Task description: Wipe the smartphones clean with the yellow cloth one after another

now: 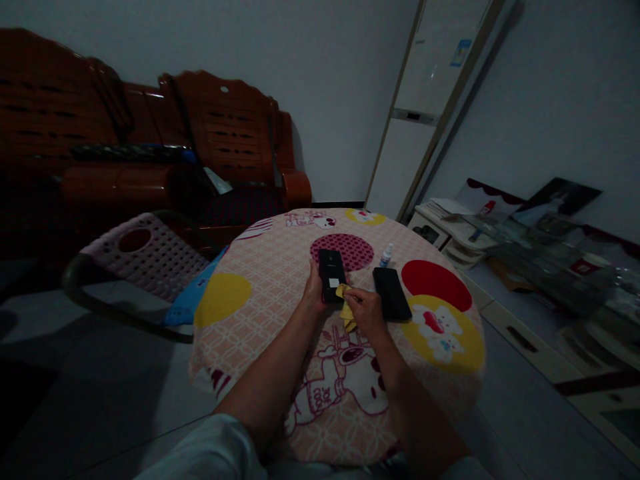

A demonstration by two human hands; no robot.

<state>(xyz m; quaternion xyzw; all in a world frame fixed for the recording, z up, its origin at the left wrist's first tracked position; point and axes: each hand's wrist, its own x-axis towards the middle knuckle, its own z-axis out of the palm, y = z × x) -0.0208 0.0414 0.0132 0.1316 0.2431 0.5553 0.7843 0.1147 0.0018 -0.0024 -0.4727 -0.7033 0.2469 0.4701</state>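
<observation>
Sleeves: pale sleeves sat nearest the camera at the bottom edge, with both bare forearms running up over the table.
Table: a round table carried a pink checked cover printed with yellow, red and maroon circles and cartoon figures.
Left hand: the left hand lay against the left edge of a black phone, fingers curled lightly around its side – steadying it flat on the cover.
Right hand: the right hand was closed in a pinch on a yellow cloth, with the cloth's upper corner touching the lower right corner of the held phone.
Phone face: a small pale patch showed near the phone's lower middle; whether it was a label or a reflection could not be told.
Second phone: a second black phone lay flat just right of the right hand, untouched.
Bottle: a small white bottle with a blue band stood upright beyond the two phones – between them.
Surroundings: a perforated chair stood left of the table, and a dark red wooden sofa stood behind.
</observation>
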